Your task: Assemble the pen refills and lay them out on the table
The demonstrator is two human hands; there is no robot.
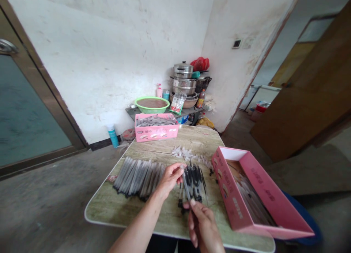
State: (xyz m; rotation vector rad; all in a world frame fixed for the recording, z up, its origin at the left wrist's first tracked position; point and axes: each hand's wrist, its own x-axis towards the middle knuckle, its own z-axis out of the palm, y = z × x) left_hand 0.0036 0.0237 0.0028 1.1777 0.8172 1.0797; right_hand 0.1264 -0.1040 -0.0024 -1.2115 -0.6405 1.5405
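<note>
**Slim translucent grey plastic tube [186, 185] held at both ends, lower centre of the frame**

The work looks partway along: a row of dark-ended frosted tubes [139, 176] lies left of centre, perhaps finished, while thin black rods [195, 178] and small white plastic pieces [182, 152] remain loose around the centre. A long pink cardboard box [229, 198] at lower right holds more pale tubes. The left hand [171, 176] pinches the tube's upper end; the right hand [203, 220] grips its lower end, other fingers loosely curled.

Stained white walls [120, 44] met beyond the right hand [203, 217]; a flat brown wooden door [304, 84] stood to its right, dull grey floor [52, 205] to its left.
</note>
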